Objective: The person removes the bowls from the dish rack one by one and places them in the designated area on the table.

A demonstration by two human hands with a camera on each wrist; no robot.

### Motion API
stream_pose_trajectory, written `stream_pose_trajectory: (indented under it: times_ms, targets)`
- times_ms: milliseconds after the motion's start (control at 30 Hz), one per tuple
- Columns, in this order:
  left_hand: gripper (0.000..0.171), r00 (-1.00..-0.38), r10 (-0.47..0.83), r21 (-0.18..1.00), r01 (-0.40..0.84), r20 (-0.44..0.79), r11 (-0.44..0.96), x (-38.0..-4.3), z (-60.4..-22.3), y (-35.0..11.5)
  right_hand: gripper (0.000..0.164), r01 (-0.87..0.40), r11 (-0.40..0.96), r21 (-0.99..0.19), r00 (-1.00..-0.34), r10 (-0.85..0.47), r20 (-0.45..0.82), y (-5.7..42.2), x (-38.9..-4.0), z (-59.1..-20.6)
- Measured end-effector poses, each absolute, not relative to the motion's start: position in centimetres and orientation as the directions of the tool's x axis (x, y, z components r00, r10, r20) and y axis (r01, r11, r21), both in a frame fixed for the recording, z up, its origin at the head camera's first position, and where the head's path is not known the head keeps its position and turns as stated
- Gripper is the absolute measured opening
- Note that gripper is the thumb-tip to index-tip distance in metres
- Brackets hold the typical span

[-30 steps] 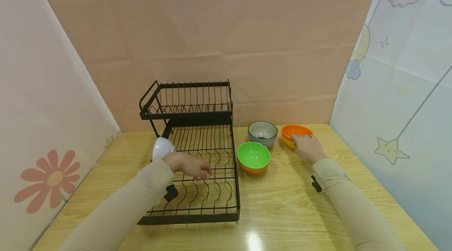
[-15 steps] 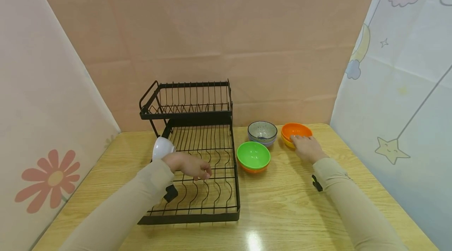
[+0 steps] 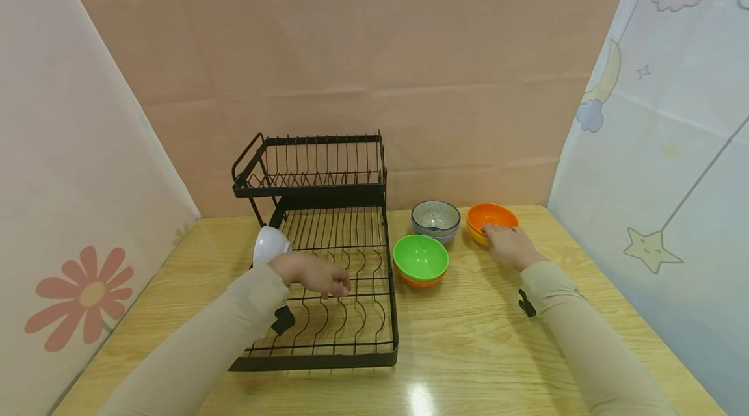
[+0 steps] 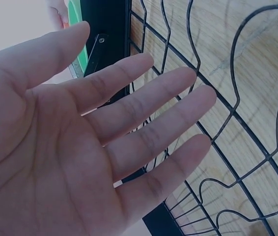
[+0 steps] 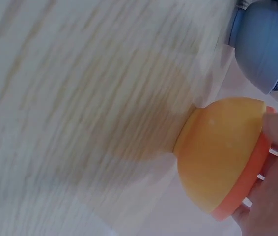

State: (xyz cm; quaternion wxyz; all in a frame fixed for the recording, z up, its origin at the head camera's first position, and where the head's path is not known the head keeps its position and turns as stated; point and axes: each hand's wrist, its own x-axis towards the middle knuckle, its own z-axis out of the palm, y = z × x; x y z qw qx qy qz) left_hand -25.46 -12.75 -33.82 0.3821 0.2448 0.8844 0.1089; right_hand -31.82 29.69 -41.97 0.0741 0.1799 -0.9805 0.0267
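My left hand (image 3: pixel 318 275) hovers over the lower tier of a black dish rack (image 3: pixel 328 362), palm facing down. In the left wrist view its fingers (image 4: pixel 149 135) are spread and hold nothing. At the back right, my right hand (image 3: pixel 510 246) pinches the near rim of an orange bowl (image 3: pixel 490 214), which is nested in a yellow bowl (image 3: pixel 477 236). The right wrist view shows the thumb by the rim outside and the other fingers reaching over into the orange bowl; the yellow bowl (image 5: pixel 222 147) stands upright on the table.
A white bowl (image 3: pixel 270 244) leans tilted at the rack's left side. Right of the rack, a green bowl (image 3: pixel 420 257) sits in an orange one (image 3: pixel 422 283). Behind them a speckled grey bowl (image 3: pixel 434 216) rests in a bluish bowl (image 5: pixel 262 44). Cloth walls enclose the wooden table (image 3: pixel 468 351).
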Motion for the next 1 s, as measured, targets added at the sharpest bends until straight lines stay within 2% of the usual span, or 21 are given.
stream_pose_trajectory:
  times_ms: [233, 467, 767, 1000]
  targets:
    - [0.032, -0.588, 0.515, 0.384, 0.344, -0.624, 0.857, -25.4, -33.7, -12.7, 0.032, -0.362, 0.93, -0.061, -0.898, -0.33, 0.293, 29.1, -31.9, -41.3]
    - [0.033, -0.586, 0.513, 0.381, 0.345, -0.627, 0.858, -25.5, -33.8, -12.7, 0.032, -0.416, 0.908, -0.05, -0.856, -0.373, 0.358, 27.3, -30.4, -38.9]
    - [0.033, -0.576, 0.525, 0.394, 0.347, -0.627, 0.851, -25.5, -33.7, -12.6, 0.035, -0.473, 0.881, -0.028, -0.838, -0.44, 0.322, 25.2, -27.6, -38.7]
    - [0.034, -0.567, 0.538, 0.398, 0.361, -0.624, 0.843, -25.6, -33.7, -12.5, 0.021, -0.509, 0.861, -0.015, -0.843, -0.495, 0.213, 24.5, -26.2, -39.7]
